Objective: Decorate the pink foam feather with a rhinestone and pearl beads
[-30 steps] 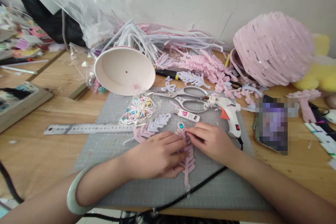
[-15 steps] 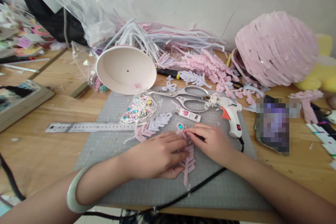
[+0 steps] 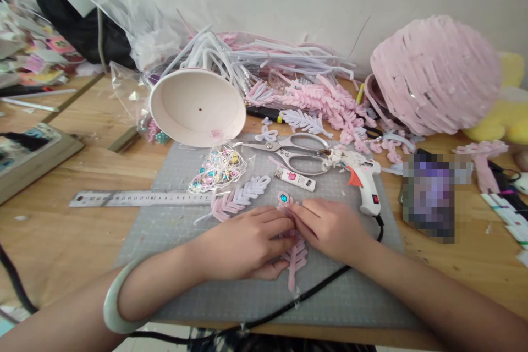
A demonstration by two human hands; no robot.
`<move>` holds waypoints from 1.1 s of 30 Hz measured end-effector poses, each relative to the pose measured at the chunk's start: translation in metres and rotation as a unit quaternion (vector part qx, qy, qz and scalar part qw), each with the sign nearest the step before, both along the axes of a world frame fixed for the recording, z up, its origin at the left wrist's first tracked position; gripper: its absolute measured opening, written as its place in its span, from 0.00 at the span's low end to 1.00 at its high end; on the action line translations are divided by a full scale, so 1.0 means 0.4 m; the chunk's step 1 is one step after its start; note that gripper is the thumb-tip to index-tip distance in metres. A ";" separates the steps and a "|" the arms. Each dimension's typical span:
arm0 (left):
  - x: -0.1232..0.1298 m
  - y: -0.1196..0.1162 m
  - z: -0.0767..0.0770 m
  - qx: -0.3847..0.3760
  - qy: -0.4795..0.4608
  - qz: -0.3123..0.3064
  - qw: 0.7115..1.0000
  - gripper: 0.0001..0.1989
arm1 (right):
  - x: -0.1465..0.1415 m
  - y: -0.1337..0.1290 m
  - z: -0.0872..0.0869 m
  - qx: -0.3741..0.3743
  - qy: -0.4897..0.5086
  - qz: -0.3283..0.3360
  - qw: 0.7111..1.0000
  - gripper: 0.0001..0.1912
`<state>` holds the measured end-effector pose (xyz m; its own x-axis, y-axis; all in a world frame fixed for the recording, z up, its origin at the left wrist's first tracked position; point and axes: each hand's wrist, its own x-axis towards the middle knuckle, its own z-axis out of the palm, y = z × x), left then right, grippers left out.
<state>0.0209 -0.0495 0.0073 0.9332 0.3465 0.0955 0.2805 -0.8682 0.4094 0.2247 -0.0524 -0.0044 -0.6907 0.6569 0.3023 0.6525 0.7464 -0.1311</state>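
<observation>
Both hands meet over a pink pipe-cleaner feather (image 3: 293,270) on the grey cutting mat (image 3: 330,300). An oval blue gem (image 3: 283,198) in a pink surround sits at the feather's top end. My left hand (image 3: 251,242), closed, pinches the feather from the left. My right hand (image 3: 330,225) is closed too, its fingertips pressed on the feather just below the gem; the exact grip is hidden by the fingers. A second feather, pink and lilac (image 3: 241,197), lies beyond the left hand. A white lighter (image 3: 295,180) rests above the gem.
A white glue gun (image 3: 367,192) lies to the right, its black cord (image 3: 322,283) crossing the mat. Scissors (image 3: 289,151), a tangle of gem strings (image 3: 220,169) and a steel ruler (image 3: 136,198) lie around. Behind stand a white bowl (image 3: 181,102) and a pink wrapped ball (image 3: 435,77).
My right hand's fingers have shifted slightly down and left, closing in against the left fingertips. The left hand and feather stay nearly in place.
</observation>
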 end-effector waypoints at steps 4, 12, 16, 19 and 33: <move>-0.001 0.000 -0.002 0.001 -0.001 -0.003 1.000 0.14 | 0.003 0.004 -0.003 -0.001 0.008 0.007 1.000 0.17; 0.001 0.000 0.002 -0.002 -0.002 0.002 1.000 0.13 | 0.003 0.007 -0.012 -0.002 0.018 0.024 1.000 0.16; 0.001 -0.001 0.003 0.005 0.001 0.002 1.000 0.12 | 0.005 0.007 -0.017 -0.004 0.020 0.029 0.999 0.17; 0.000 -0.002 0.005 0.013 0.003 0.003 1.000 0.12 | 0.006 0.009 -0.021 -0.002 0.016 0.030 0.999 0.16; 0.007 -0.015 -0.014 0.194 -0.051 -0.013 0.980 0.13 | 0.029 -0.010 -0.016 0.027 0.068 0.054 0.996 0.11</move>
<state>0.0236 -0.0555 0.0017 0.9198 0.2422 0.3088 0.2312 -0.9702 0.0721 0.2362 -0.0566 -0.0109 -0.7072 0.5615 0.4297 0.5470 0.8196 -0.1707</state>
